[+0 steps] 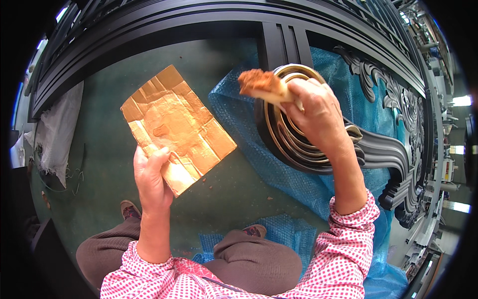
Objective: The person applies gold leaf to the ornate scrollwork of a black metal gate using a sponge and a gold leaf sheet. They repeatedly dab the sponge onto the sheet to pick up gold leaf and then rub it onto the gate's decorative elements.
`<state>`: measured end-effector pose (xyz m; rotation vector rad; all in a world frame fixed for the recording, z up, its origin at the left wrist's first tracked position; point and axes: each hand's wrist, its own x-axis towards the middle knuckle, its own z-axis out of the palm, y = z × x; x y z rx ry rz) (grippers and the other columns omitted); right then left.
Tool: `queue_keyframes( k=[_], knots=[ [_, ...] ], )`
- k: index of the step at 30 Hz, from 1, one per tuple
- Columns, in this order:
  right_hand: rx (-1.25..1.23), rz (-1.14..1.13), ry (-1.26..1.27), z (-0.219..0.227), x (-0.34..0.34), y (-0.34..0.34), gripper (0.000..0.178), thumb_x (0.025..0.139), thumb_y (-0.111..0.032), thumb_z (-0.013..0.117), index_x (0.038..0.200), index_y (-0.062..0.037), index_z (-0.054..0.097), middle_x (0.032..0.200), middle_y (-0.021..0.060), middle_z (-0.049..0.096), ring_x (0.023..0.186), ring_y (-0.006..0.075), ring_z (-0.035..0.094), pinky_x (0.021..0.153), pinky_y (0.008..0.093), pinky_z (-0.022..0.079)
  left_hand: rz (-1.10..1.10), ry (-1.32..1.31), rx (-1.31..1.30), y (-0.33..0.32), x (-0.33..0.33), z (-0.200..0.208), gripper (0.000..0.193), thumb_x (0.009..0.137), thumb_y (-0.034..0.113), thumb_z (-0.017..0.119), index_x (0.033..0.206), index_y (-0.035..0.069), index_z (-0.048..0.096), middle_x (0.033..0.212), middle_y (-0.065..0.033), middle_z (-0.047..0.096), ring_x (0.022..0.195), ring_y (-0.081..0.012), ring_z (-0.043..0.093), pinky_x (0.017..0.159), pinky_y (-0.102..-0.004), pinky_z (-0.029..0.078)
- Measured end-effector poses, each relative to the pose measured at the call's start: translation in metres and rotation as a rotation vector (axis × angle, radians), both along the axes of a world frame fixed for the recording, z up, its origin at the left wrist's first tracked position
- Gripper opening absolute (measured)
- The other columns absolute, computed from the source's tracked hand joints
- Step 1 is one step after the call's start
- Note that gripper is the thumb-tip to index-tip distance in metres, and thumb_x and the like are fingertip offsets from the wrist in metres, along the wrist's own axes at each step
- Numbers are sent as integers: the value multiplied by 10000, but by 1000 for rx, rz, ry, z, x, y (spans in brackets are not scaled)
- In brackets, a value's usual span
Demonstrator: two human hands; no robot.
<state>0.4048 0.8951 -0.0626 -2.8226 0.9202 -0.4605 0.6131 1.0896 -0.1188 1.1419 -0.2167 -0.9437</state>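
Observation:
My left hand (152, 175) grips a creased piece of cardboard (179, 112) by its lower edge, thumb on top. Its face is coated in shiny gold, with a darker brown smear in the middle. Pinched in my right hand (316, 107) is a sponge (263, 83), pale near the fingers and stained coppery brown at its far end. The sponge is over a round black scroll (294, 144) with gold bands; whether it touches cannot be told. My hand and wrist hide part of the scroll.
Black moulded framework (199, 20) spans the far side, with a fluted post (285, 42). At right, black carved scrollwork (398, 149) joins the scroll. Blue bubble wrap (244, 127) lies on the green floor (104, 149). White sheeting (57, 134) hangs at left.

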Motion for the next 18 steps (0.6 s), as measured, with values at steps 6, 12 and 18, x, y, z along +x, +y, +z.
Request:
queue_keyframes(
  k=[6, 12, 18],
  knots=[
    [83, -27, 102, 11, -36, 27, 154, 740, -94, 671, 825, -64, 547, 805, 93, 590, 827, 282, 574, 739, 396, 420, 0, 6, -10, 1, 2, 1, 378, 829, 44, 519, 1190, -26, 433, 1046, -108, 559, 911, -173, 602, 844, -315, 503],
    [169, -237, -385, 9, -37, 4, 201, 787, -162, 693, 883, -7, 611, 837, 108, 603, 790, 253, 568, 720, 353, 443, -9, 1, -2, 0, 2, 3, 347, 829, 48, 526, 1161, -16, 446, 1014, -93, 559, 887, -158, 596, 832, -306, 500],
    [-250, -147, -131, -18, -7, -13, 236, 730, -178, 722, 893, -80, 583, 887, 76, 634, 849, 258, 594, 738, 369, 413, -4, 3, -10, 0, 1, 4, 333, 833, 46, 522, 1153, -10, 449, 983, -75, 554, 847, -143, 583, 803, -295, 499]
  ],
)
